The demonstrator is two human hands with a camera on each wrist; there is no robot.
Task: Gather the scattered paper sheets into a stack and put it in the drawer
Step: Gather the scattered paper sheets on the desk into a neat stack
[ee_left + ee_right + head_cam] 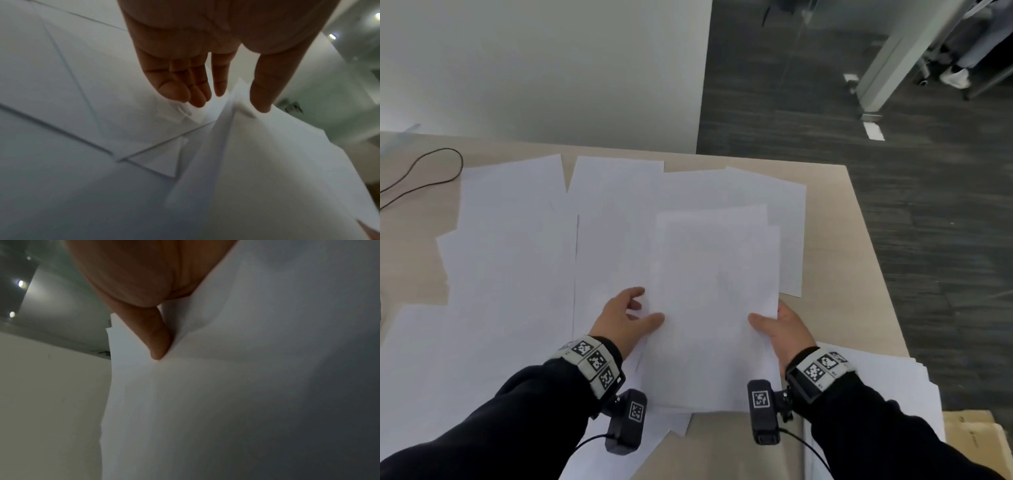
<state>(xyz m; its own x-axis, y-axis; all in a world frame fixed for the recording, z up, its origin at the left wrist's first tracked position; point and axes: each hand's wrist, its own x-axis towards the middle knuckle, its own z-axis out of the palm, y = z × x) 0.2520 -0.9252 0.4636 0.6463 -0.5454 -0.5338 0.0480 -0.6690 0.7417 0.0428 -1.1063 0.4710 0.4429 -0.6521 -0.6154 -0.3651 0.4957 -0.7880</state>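
Several white paper sheets (517,240) lie spread and overlapping over the beige table (859,274). A small, unevenly aligned paper stack (719,291) is raised a little above them at the near middle. My right hand (774,322) grips its right edge, thumb on top and fingers hidden below; in the right wrist view one finger (158,340) presses against the stack (226,402). My left hand (643,306) is at the stack's left edge, fingers straight over the flat sheets (61,81) and the thumb (263,100) touching the stack (287,162). No drawer is in view.
A thin black cable (424,174) loops at the table's far left. Another pile of sheets (893,377) sits at the near right, beside brown cardboard (969,435). A white wall panel (551,68) backs the table. Grey carpet (928,205) lies beyond the right edge.
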